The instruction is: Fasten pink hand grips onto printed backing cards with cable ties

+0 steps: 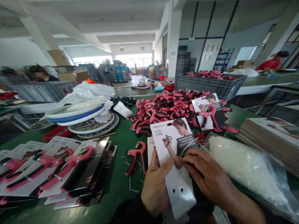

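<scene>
My left hand (pixel 157 179) grips a printed packaging card (pixel 163 149) by its left edge, thumb on the front. The card is tilted, with two punched holes near its lower end. At its right side my right hand (pixel 207 171) is closed in a pinch, with a thin white cable tie (pixel 187 146) at the fingertips, partly hidden. Left of the card, a pink-and-black hand grip strengthener (pixel 136 157) lies on the green table (pixel 109 174), with loose white tie pieces around it. Part of another card (pixel 151 151) shows behind my left hand.
Carded grips (pixel 74 161) lie overlapped at left. Behind are a heap of loose grips (pixel 163 107), another carded grip (pixel 207 112) and a grey crate (pixel 210 84). Red scissors (pixel 201 139), a bag of white ties (pixel 247 161) and stacked cards (pixel 268 140) sit right; stacked plates (pixel 77 116) stand left.
</scene>
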`<move>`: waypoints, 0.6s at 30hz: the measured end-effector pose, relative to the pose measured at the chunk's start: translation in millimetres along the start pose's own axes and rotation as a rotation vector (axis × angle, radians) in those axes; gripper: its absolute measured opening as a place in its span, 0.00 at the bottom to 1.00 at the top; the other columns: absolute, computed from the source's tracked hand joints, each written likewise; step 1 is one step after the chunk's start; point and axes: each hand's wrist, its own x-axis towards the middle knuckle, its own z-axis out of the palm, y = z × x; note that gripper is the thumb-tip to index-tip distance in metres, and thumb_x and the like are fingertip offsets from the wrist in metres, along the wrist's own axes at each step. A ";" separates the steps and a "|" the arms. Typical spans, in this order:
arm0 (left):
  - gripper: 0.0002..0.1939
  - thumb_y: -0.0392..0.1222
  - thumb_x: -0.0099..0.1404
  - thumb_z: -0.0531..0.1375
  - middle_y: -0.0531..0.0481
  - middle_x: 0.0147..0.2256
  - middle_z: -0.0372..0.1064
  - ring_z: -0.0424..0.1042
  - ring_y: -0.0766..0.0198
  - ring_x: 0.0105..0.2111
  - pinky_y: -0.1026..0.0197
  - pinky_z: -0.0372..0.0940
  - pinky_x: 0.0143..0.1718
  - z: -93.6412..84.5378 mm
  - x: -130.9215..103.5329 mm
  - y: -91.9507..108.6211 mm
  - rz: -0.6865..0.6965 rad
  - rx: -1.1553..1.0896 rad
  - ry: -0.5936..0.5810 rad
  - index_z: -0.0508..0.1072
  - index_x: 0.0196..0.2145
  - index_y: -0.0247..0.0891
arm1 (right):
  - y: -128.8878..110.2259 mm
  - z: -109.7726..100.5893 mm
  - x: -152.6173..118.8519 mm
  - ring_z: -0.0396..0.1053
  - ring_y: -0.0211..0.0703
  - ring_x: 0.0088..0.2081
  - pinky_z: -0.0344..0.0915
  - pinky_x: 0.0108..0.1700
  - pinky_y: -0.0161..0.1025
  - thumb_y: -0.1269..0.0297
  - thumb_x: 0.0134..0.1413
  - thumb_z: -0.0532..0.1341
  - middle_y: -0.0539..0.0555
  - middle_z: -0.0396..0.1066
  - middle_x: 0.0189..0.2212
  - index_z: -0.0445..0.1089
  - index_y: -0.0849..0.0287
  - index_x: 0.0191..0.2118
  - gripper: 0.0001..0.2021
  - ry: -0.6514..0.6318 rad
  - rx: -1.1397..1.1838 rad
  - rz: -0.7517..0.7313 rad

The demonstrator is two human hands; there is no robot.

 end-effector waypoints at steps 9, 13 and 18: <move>0.38 0.29 0.59 0.59 0.47 0.40 0.74 0.74 0.59 0.37 0.55 0.66 0.41 0.8 6.9 1.4 0.015 0.101 0.062 0.46 0.61 0.47 | 9.3 -12.5 15.3 0.66 0.44 0.36 0.67 0.36 0.42 0.76 0.56 0.52 0.55 0.65 0.33 0.64 0.59 0.36 0.07 -0.239 0.046 -0.021; 0.35 0.30 0.60 0.58 0.47 0.40 0.74 0.74 0.59 0.37 0.54 0.66 0.42 -0.1 8.7 -1.6 -0.016 0.082 0.068 0.48 0.60 0.48 | 11.6 -7.7 10.2 0.67 0.43 0.36 0.68 0.36 0.39 0.77 0.56 0.51 0.55 0.67 0.33 0.63 0.58 0.37 0.09 -0.135 0.018 -0.071; 0.27 0.30 0.62 0.56 0.46 0.43 0.73 0.74 0.59 0.40 0.55 0.66 0.44 1.2 9.4 -3.8 -0.061 -0.025 0.058 0.56 0.57 0.44 | 12.1 -3.1 -0.9 0.67 0.43 0.37 0.68 0.37 0.39 0.75 0.58 0.51 0.55 0.66 0.33 0.63 0.58 0.38 0.07 -0.044 -0.011 -0.056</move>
